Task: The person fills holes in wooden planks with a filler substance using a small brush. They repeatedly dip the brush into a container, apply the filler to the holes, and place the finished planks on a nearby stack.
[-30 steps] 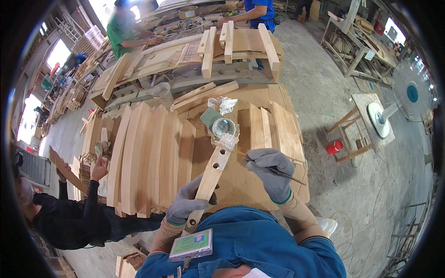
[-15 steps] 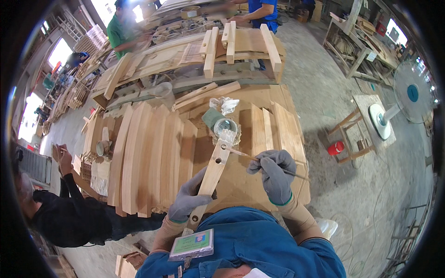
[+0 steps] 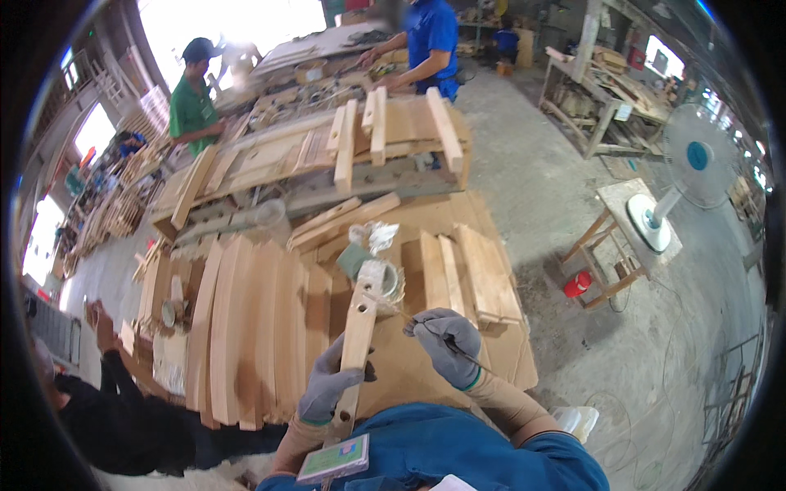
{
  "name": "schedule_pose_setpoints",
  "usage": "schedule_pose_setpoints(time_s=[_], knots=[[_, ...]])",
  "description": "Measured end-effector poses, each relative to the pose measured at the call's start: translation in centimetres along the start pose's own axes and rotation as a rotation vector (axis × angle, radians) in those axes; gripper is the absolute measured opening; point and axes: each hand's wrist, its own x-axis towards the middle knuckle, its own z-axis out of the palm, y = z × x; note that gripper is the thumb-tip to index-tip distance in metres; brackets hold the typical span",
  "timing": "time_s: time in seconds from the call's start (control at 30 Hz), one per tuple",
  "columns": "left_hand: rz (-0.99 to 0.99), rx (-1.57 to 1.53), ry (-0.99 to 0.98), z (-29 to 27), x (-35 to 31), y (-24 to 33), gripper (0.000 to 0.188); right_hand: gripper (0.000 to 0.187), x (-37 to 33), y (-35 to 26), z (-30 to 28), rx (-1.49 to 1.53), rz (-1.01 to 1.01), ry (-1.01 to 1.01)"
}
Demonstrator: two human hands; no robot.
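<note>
- Cardboard-covered counter (image 3: 409, 378), workshop all round.
- Left hand (image 3: 332, 385): gloved, fingers wrapped round a wooden bar (image 3: 357, 340) slanting above the counter.
- Right hand (image 3: 449, 344): fingers pinched on a thin brush (image 3: 395, 308), its tip by the bar's upper holes (contact I can't tell).
- Step in hand looks like brushing there; the next stroke seems to call for a steady bar.
- Beyond: clear cup (image 3: 396, 286), then a co-worker in blue (image 3: 432, 49).
</note>
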Motion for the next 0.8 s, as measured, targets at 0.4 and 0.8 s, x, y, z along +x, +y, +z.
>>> schedule_pose_setpoints(time_s=[0.4, 0.8], knots=[[0.242, -0.031, 0.019, 4.2, 9.3, 0.8, 0.064, 0.080, -1.4, 2.8, -0.2, 0.075, 0.387, -0.208], [-0.460, 0.772, 0.442, -6.8, 2.6, -5.3, 0.022, 0.081, -2.7, 6.4, -6.9, -0.458, 0.631, -0.064]])
